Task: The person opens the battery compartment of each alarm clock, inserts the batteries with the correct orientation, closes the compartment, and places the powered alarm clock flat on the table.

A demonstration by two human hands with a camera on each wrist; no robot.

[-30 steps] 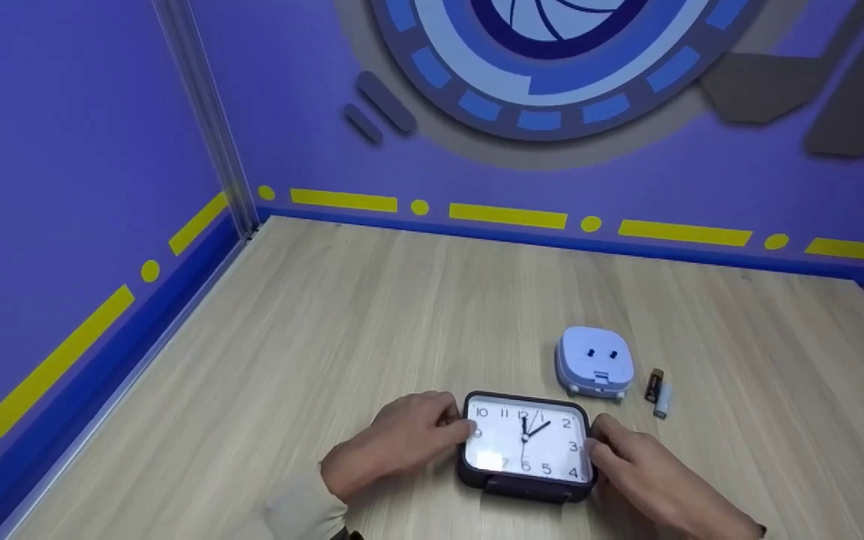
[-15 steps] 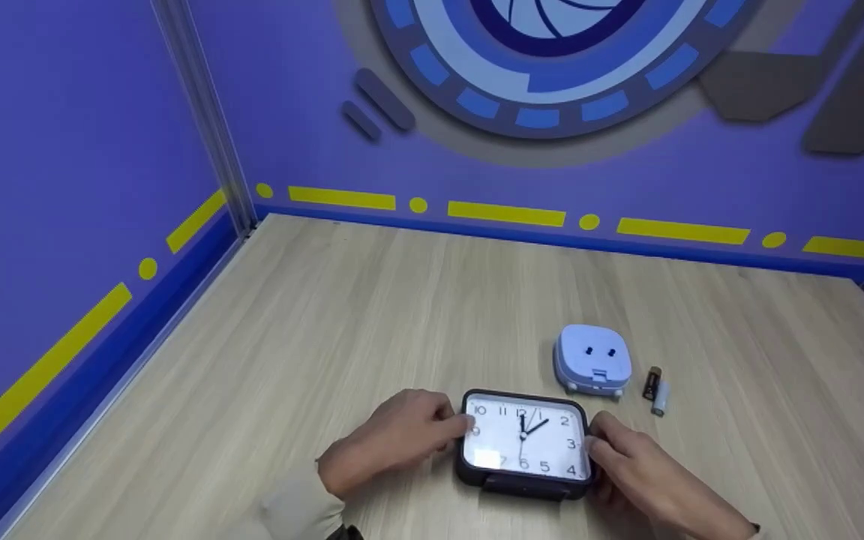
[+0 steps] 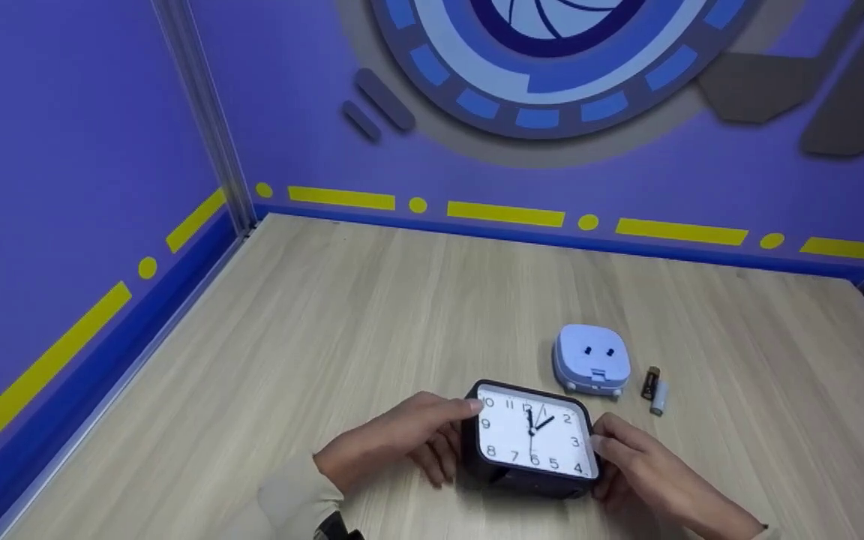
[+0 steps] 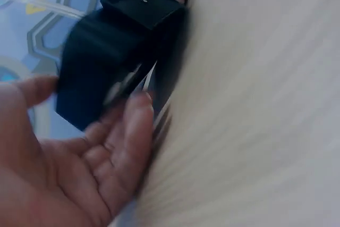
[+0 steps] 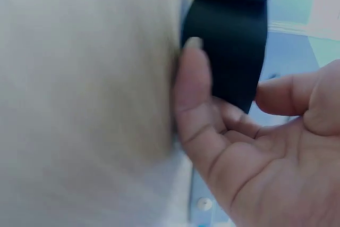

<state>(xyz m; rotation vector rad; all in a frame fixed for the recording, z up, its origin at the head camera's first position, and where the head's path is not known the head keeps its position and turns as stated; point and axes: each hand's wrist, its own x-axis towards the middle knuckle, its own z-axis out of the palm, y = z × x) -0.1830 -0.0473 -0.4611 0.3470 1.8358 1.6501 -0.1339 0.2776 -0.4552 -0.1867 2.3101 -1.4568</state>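
Observation:
A black rectangular alarm clock (image 3: pixel 529 435) with a white dial lies face up, its left side tipped up off the table. My left hand (image 3: pixel 409 431) grips its left edge, thumb on the front rim by the 10 and fingers behind the body. On the opposite edge, my right hand (image 3: pixel 646 469) holds the clock between thumb and curled fingers. In the left wrist view the black casing (image 4: pixel 101 51) sits between thumb and fingers. The right wrist view has fingers wrapped beneath the clock's side (image 5: pixel 228 41). The clock's back is mostly hidden.
Behind the clock stands a small light-blue device (image 3: pixel 593 360) with two dark knobs. To its right lie a black-and-copper battery (image 3: pixel 650 382) and a pale battery (image 3: pixel 659 397), side by side on the wooden table (image 3: pixel 372 315). Blue panels (image 3: pixel 312 142) wall the back and left.
The clock's left side has risen and the clock has shifted slightly right. My left thumb has moved up along the rim, and its fingers have reached under the side. The right hand keeps its grip.

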